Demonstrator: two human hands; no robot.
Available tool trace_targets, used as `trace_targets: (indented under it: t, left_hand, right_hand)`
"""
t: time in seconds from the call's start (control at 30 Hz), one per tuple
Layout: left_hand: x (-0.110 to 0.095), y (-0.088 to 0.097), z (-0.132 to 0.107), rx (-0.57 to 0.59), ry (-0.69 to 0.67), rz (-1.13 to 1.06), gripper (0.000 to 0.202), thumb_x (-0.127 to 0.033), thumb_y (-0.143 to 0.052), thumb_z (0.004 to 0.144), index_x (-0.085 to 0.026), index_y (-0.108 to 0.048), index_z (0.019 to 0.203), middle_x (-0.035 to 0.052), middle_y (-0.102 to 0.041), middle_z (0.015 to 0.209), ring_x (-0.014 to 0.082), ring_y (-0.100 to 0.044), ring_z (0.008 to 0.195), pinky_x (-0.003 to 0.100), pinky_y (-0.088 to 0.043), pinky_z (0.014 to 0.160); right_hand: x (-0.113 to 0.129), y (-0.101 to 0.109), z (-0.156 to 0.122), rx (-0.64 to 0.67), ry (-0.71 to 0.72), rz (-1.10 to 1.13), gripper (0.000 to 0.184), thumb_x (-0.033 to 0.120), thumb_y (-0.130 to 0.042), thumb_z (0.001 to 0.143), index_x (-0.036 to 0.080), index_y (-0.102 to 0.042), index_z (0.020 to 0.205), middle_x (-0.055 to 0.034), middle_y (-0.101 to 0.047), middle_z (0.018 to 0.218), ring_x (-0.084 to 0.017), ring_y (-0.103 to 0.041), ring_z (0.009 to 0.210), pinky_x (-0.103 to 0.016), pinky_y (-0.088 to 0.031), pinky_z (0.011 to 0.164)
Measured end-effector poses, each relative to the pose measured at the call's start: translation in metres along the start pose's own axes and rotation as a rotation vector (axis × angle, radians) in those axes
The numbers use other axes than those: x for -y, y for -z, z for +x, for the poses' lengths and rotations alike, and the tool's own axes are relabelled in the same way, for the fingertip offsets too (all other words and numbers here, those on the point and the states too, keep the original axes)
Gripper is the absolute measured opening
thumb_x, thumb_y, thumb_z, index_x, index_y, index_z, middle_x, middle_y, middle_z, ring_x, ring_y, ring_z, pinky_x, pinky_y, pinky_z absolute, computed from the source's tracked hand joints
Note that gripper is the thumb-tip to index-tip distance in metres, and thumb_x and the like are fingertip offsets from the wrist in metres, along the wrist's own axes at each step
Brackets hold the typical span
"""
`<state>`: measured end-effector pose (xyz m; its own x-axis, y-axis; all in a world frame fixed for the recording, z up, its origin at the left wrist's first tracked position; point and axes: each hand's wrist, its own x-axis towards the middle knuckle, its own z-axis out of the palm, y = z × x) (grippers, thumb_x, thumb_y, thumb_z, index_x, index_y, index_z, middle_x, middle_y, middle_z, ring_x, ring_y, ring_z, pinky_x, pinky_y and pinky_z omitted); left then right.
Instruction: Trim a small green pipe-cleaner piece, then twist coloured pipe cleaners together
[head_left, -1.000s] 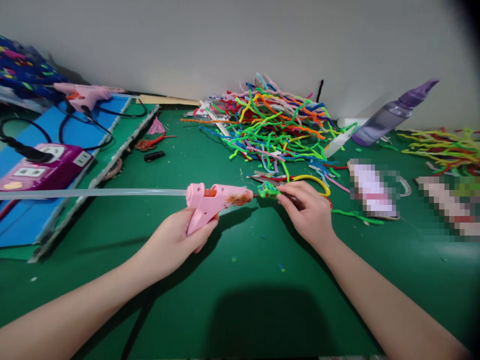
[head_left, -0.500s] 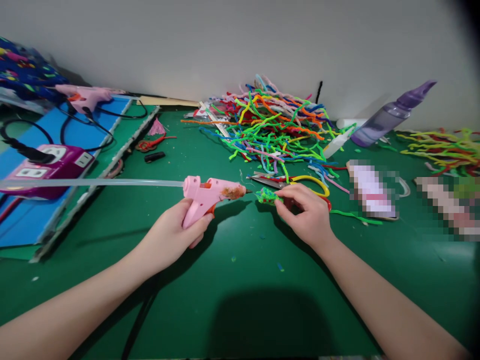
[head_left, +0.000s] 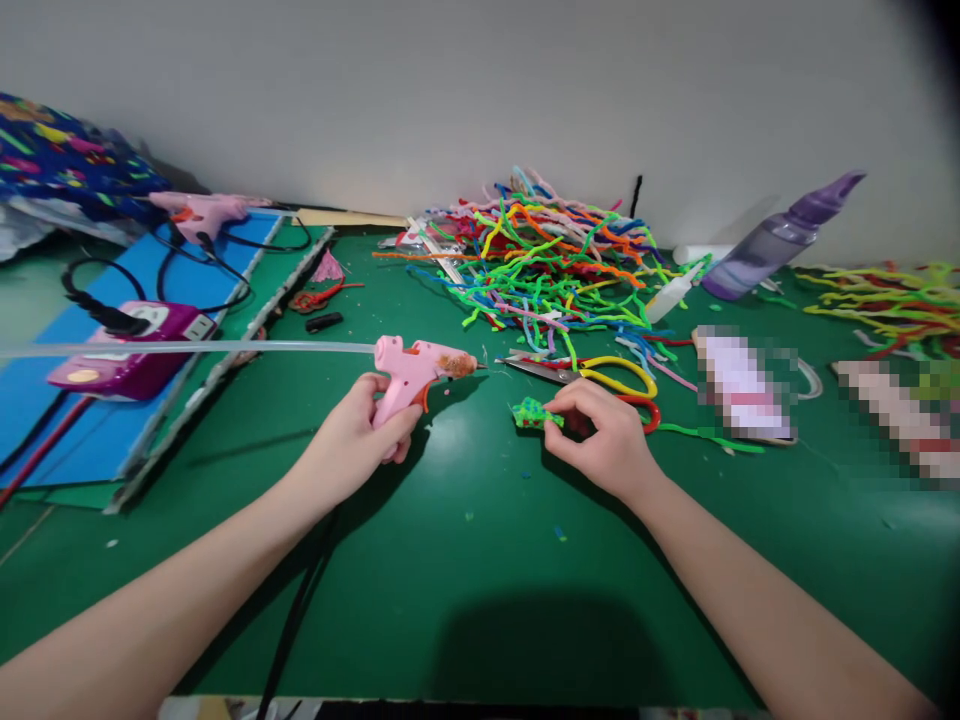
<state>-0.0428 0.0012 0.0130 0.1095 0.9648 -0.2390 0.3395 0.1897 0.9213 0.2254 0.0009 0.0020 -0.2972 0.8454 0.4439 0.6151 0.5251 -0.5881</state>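
Observation:
My left hand [head_left: 371,430] is wrapped round the handle of a pink glue gun [head_left: 420,370], whose nozzle points right. A long clear glue stick [head_left: 187,347] sticks out of its back end. Between thumb and fingertips, my right hand [head_left: 604,425] pinches a small green fuzzy piece [head_left: 529,413] with blue and red specks, which looks made of pipe cleaner. The nozzle and this piece are apart. Just behind my right hand lie scissors [head_left: 615,372] with yellow and red handles, partly covered by the hand.
Behind my hands, a heap of coloured pipe cleaners [head_left: 540,260] lies against the wall. A purple bottle [head_left: 776,240] and two blurred-out flat items stand or lie at right. At left are a purple power strip [head_left: 135,350], a blue board [head_left: 90,440] and a second glue gun [head_left: 199,212].
The glue gun's nozzle has drawn left and slightly up, away from the green piece. My right hand has lowered the piece a little. The view has shifted slightly.

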Motion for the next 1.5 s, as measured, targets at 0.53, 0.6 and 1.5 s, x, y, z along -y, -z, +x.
trace_targets:
  t: [0.53,0.6,1.5]
  left_hand:
    - [-0.021,0.002,0.015,-0.121,-0.064,0.314,0.03,-0.045,-0.053,0.078,-0.017,-0.056,0.085,-0.0036,-0.052,0.06,0.01,-0.051,0.048,0.02,-0.037,0.047]
    - [-0.024,0.003,0.021,-0.132,-0.061,0.355,0.031,-0.047,-0.052,0.078,-0.016,-0.056,0.084,-0.0034,-0.052,0.059,0.0111,-0.053,0.048,0.021,-0.037,0.047]
    - [-0.038,-0.012,0.015,-0.347,-0.43,0.887,0.029,-0.038,-0.042,0.087,-0.017,-0.058,0.099,0.0083,-0.06,0.095,0.0189,-0.057,0.074,0.028,-0.04,0.063]
  right_hand:
    - [0.004,0.009,-0.003,0.108,0.006,-0.003,0.008,0.022,-0.056,0.081,0.018,-0.058,0.088,-0.0042,-0.058,0.086,-0.013,-0.052,0.072,-0.027,-0.043,0.066]
    - [0.004,0.009,-0.004,0.108,0.007,-0.006,0.009,0.022,-0.055,0.082,0.018,-0.058,0.089,-0.0045,-0.058,0.086,-0.013,-0.052,0.072,-0.027,-0.043,0.066]
    - [0.005,0.01,-0.005,0.126,0.006,-0.042,0.019,0.036,-0.064,0.079,0.018,-0.059,0.084,-0.0022,-0.06,0.074,-0.013,-0.053,0.066,-0.026,-0.043,0.062]
